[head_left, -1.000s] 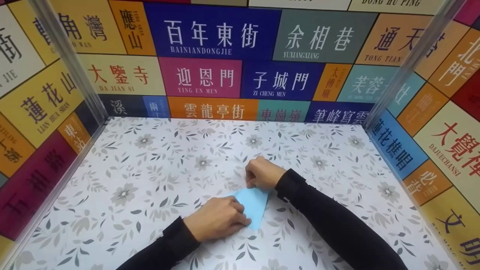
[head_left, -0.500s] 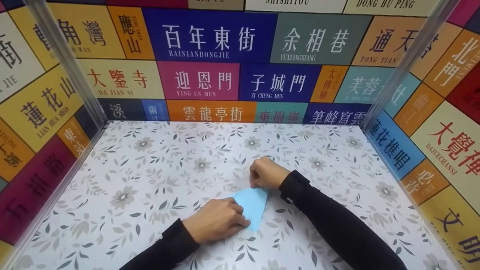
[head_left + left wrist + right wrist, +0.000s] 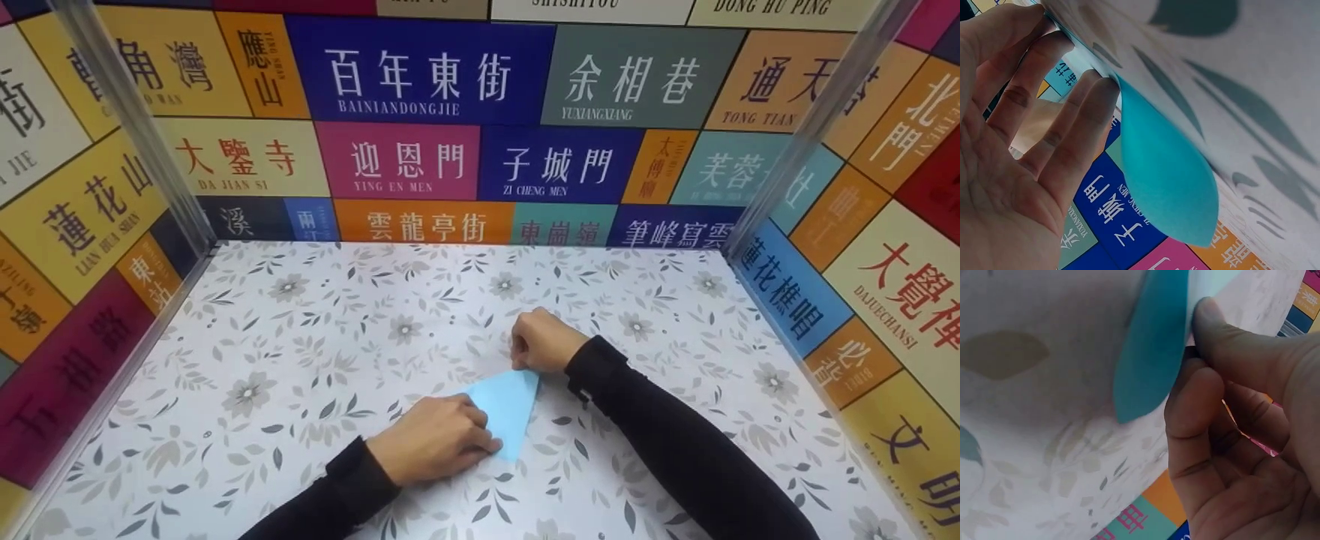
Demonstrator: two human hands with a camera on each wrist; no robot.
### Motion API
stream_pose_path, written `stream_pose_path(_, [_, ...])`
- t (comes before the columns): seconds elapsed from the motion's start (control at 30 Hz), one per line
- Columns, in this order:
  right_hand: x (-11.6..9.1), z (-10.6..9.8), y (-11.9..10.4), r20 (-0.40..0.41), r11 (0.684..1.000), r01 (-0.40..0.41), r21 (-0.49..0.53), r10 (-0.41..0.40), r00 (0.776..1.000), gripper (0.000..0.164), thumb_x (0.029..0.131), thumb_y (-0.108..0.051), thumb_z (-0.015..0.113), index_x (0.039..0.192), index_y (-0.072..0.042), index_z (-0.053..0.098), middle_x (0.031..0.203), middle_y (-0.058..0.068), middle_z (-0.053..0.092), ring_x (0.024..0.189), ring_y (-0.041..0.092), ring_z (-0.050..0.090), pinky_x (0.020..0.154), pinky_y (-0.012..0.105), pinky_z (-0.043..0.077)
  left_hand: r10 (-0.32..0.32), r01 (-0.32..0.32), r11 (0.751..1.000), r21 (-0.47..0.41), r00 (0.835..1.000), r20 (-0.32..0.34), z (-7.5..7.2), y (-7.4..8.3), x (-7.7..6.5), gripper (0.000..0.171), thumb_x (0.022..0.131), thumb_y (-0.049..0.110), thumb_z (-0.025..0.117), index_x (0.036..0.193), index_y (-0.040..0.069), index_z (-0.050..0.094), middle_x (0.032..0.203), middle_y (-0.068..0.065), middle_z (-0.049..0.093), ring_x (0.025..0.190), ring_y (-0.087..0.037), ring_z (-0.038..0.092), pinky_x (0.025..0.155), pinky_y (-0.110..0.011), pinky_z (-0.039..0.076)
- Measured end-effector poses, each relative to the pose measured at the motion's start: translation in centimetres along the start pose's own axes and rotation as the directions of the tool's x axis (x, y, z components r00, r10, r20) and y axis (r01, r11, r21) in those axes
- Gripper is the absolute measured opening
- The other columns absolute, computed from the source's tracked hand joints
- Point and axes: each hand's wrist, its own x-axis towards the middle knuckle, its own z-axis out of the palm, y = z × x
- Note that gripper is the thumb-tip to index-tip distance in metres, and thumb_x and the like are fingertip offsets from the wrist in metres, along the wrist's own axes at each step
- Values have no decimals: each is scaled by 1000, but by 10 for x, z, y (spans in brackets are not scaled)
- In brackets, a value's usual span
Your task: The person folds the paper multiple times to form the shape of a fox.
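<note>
A light blue sheet of paper [image 3: 507, 420] lies on the patterned tabletop, folded over, with its curved edge raised in both wrist views. My left hand [image 3: 435, 439] presses its fingertips onto the paper's left side. Seen from the left wrist, its fingers [image 3: 1086, 126] reach down to the paper, fairly straight. At the far right corner of the sheet is my right hand [image 3: 547, 340]. In the right wrist view its thumb and curled index finger pinch the paper's edge [image 3: 1157, 349]. The other right fingers are folded in behind.
The tabletop [image 3: 337, 300] has a grey flower and leaf print. Upright panels with colourful Chinese signs [image 3: 420, 67] enclose it at the back and both sides. Clear strips [image 3: 142, 127] run up the corners.
My right hand has slid to the right along the paper's far edge, toward its far right corner. The left hand stays in place on the paper. The head view has shifted slightly.
</note>
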Motion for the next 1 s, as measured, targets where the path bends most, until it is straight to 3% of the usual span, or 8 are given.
stream_pose_path(0.27, [-4, 1, 7, 9, 999, -39, -11, 39, 999, 11, 88, 0, 96, 86, -3, 86, 81, 8, 82, 70, 15, 69, 69, 31, 61, -11, 11, 1000, -6, 1000, 11, 1, 0, -3, 8, 106, 34, 87, 105, 32, 94, 95, 11, 81, 96, -14, 78, 79, -30, 66])
stream_pose_path(0.43, [-10, -4, 13, -36, 999, -39, -11, 39, 999, 12, 85, 2, 97, 86, -2, 86, 81, 9, 83, 70, 17, 72, 70, 36, 64, -22, 22, 1000, -11, 1000, 14, 1, 0, -1, 8, 105, 33, 87, 109, 33, 94, 99, 11, 84, 99, -14, 79, 81, -31, 67])
stream_pose_path(0.63, [-15, -5, 20, -32, 998, -69, 16, 69, 997, 12, 89, -2, 98, 86, -2, 86, 81, 8, 84, 67, 11, 67, 69, 33, 62, -30, 31, 999, -29, 999, 30, 0, 0, -1, 10, 105, 33, 87, 112, 33, 94, 101, 10, 85, 100, -15, 79, 82, -30, 68])
stream_pose_path(1.0, [-18, -6, 28, -35, 997, -69, 20, 69, 997, 12, 89, 2, 95, 84, 0, 85, 77, 9, 81, 64, 13, 61, 65, 31, 56, -20, 20, 1000, -21, 1000, 23, -1, 0, 1, 9, 106, 33, 86, 109, 33, 94, 93, 11, 81, 98, -15, 79, 80, -30, 67])
